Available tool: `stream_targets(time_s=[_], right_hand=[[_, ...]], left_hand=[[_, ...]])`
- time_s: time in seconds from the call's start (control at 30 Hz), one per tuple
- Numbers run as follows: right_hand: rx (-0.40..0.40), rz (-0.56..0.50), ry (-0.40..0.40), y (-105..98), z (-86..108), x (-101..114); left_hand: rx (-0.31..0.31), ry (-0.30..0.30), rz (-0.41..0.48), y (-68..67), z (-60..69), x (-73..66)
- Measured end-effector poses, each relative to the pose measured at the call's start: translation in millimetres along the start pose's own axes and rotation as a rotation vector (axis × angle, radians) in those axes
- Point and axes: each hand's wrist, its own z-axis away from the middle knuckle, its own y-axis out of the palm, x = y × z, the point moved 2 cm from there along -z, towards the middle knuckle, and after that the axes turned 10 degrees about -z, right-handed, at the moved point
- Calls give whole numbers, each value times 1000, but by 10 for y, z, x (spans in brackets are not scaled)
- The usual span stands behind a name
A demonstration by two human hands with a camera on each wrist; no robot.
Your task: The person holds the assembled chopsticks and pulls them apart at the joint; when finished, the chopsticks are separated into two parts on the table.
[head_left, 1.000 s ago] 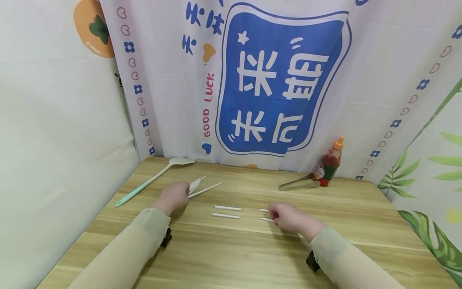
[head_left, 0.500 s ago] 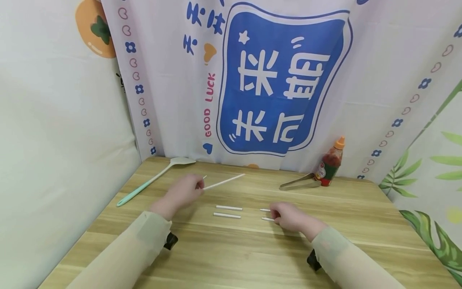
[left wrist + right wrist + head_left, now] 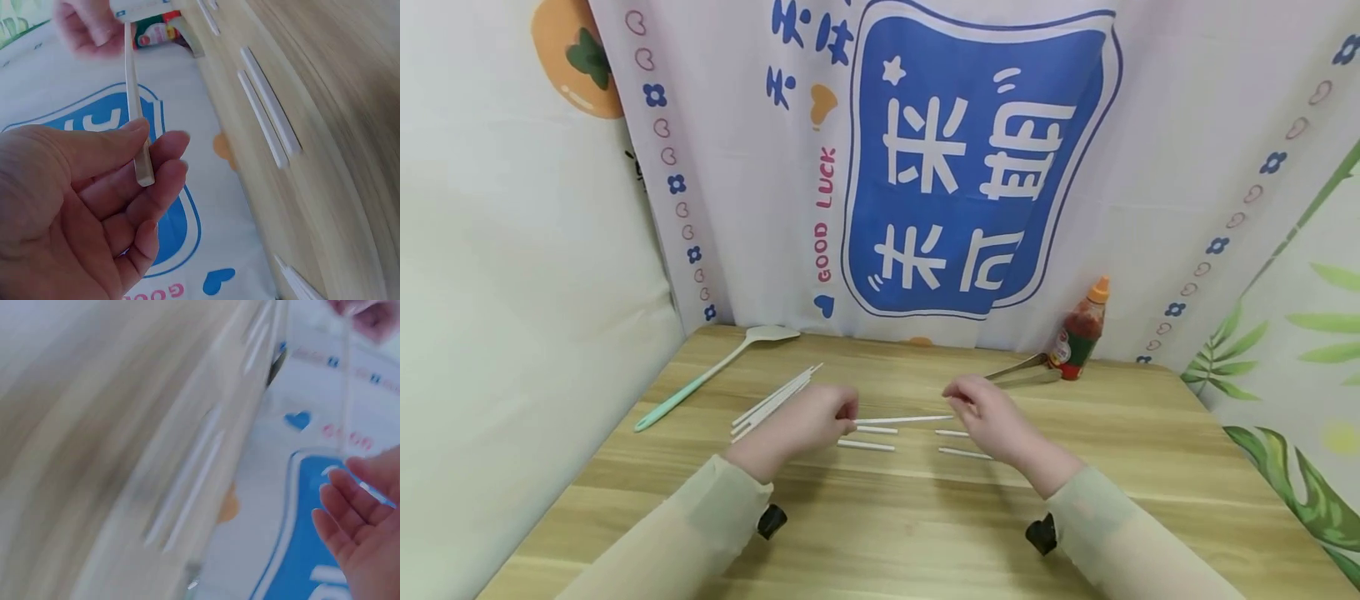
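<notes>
White stick (image 3: pixel 133 97) between left fingers (image 3: pixel 170 144)

My right hand (image 3: pixel 369 525) shows its palm, the fingers relaxed and slightly bent. A thin pale stick (image 3: pixel 345 387) runs from my blurred left hand (image 3: pixel 373 320), off to the left, toward my right thumb; whether its tip touches, I can't tell. On the wooden table (image 3: pixel 81 425), two white sticks (image 3: pixel 182 477) lie side by side, a narrow gap between them, and more white sticks (image 3: pixel 257 348) lie farther left. At the far side hangs a white cloth (image 3: pixel 265 481) with a blue heart (image 3: pixel 298 420).
</notes>
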Motion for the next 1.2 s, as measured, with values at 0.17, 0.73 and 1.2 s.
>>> stream_targets(time_s=[0.17,0.73,1.2], right_hand=[[186,-84,-34,159,-9,184],[272,-62,-141,195,187,249],[273,-83,-189,36,201,440]], left_hand=[[3,63,-10,17,-24,-108],[183,297,119,331,-18,-338],[180,303,111,65,54,-411]])
